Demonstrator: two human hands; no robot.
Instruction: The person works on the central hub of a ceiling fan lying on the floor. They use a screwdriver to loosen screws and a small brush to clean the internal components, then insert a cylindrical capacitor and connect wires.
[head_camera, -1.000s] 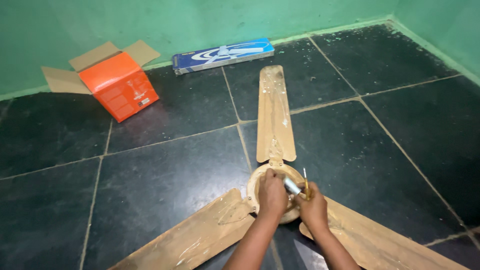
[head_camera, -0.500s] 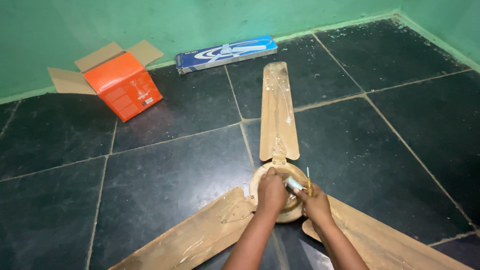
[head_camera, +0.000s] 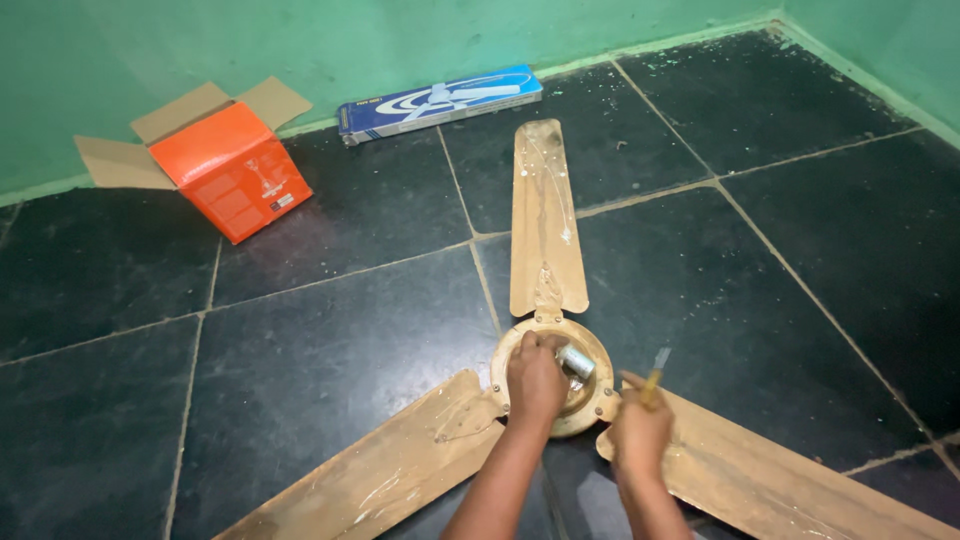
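A: We have the ceiling fan (head_camera: 548, 300) flat on the floor (head_camera: 330, 330), one blade toward the wall (head_camera: 300, 50).
B: And we see the open box (head_camera: 225, 165) far left, the long carton (head_camera: 440, 102) right of it, against that wall.

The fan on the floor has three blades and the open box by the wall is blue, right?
Not quite. The head view shows the fan with three blades, but the open box by the wall is orange. The blue one is the long flat box, which is closed.
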